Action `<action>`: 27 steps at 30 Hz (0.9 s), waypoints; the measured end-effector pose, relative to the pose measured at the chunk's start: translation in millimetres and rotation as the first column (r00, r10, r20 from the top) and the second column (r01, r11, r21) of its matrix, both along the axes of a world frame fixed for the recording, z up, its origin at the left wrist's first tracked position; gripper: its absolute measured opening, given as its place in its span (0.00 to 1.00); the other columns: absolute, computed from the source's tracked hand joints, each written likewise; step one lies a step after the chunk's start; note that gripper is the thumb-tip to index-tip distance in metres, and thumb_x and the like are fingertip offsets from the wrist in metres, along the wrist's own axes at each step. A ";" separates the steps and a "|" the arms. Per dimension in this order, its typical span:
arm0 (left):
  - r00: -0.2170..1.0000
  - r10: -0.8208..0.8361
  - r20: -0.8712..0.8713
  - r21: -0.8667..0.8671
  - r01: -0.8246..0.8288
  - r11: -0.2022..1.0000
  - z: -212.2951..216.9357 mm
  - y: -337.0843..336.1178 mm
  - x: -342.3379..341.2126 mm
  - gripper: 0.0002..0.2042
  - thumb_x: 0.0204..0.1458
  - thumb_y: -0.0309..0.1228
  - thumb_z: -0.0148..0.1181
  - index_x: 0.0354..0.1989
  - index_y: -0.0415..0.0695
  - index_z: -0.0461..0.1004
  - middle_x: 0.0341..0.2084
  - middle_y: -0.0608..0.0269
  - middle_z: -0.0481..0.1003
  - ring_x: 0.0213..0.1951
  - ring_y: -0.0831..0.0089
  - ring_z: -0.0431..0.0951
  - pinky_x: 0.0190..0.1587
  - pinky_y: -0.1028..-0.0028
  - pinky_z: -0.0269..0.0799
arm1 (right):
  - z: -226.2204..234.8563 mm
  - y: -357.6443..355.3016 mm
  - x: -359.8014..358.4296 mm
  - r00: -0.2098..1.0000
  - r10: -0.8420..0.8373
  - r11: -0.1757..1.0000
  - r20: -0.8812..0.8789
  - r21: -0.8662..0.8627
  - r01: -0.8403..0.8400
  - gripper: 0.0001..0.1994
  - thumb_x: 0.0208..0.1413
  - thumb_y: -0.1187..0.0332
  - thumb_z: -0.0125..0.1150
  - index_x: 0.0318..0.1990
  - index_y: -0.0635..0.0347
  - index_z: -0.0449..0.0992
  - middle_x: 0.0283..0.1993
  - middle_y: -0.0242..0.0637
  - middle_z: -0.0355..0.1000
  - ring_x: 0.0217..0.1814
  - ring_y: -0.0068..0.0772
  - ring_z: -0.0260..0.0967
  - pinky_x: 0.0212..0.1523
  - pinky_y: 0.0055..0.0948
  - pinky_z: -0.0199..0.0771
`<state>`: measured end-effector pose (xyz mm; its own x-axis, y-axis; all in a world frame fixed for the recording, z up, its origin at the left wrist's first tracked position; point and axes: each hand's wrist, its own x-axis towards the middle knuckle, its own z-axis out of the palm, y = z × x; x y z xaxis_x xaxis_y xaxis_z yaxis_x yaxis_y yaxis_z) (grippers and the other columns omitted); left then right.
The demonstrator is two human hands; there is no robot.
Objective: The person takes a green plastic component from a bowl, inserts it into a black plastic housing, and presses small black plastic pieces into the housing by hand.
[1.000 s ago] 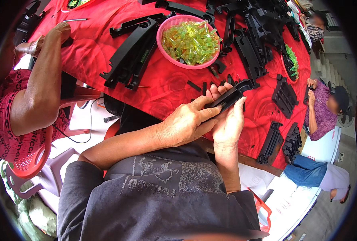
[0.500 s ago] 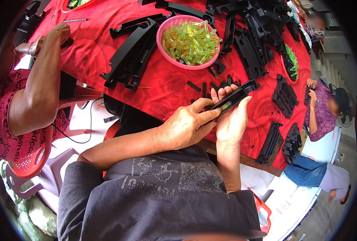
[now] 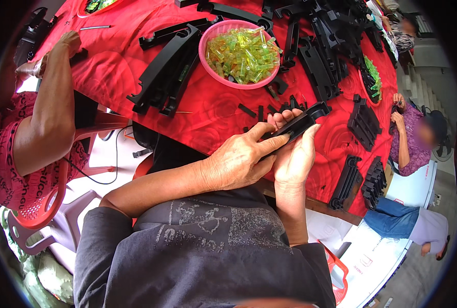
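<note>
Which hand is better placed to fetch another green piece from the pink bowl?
Probably the left hand: it only rests its fingers on the black plastic part, while the right hand cradles that part from beneath. The pink bowl of green pieces lies ahead across the red tablecloth.

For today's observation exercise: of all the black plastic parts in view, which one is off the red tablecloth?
The long black plastic part held between the left hand and right hand; the others lie on the tablecloth.
</note>
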<state>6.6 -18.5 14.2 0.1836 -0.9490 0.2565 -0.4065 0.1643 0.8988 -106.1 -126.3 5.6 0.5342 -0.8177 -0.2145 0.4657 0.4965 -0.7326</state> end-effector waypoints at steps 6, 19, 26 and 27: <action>0.999 -0.036 0.023 0.031 0.035 0.999 2.9 -2.4 3.3 0.28 0.51 0.24 0.60 0.64 0.45 0.68 0.53 0.44 0.69 0.38 0.47 0.81 0.37 0.59 0.80 | 1.2 2.8 -0.5 1.000 0.015 1.000 0.004 -0.002 -0.015 0.29 0.71 0.44 0.35 0.56 0.64 0.66 0.51 0.46 0.72 0.55 0.47 0.72 0.62 0.45 0.69; 0.991 -0.041 -0.130 0.039 0.047 0.998 -6.4 -2.4 9.0 0.24 0.50 0.23 0.61 0.60 0.41 0.71 0.47 0.46 0.72 0.46 0.50 0.79 0.46 0.61 0.76 | -6.7 -5.8 -12.5 0.998 0.054 0.998 -0.018 -0.039 -0.055 0.27 0.71 0.46 0.38 0.55 0.64 0.68 0.52 0.47 0.72 0.59 0.49 0.69 0.64 0.47 0.67; 0.968 -0.044 -0.245 0.060 0.060 0.996 -7.9 -3.2 14.7 0.17 0.51 0.22 0.63 0.51 0.38 0.74 0.38 0.53 0.75 0.44 0.62 0.79 0.44 0.66 0.75 | -8.9 -10.6 -17.5 0.996 0.012 1.000 -0.087 0.004 -0.012 0.26 0.72 0.48 0.38 0.57 0.64 0.66 0.55 0.48 0.72 0.60 0.48 0.70 0.64 0.49 0.69; 0.976 -0.040 -0.214 0.048 0.051 0.998 -7.2 -3.7 15.5 0.16 0.51 0.22 0.63 0.50 0.37 0.74 0.37 0.53 0.75 0.43 0.63 0.79 0.44 0.66 0.75 | -8.7 -8.6 -17.4 0.999 0.024 1.000 -0.040 0.009 -0.024 0.26 0.72 0.48 0.38 0.58 0.64 0.66 0.56 0.48 0.72 0.61 0.48 0.69 0.65 0.48 0.68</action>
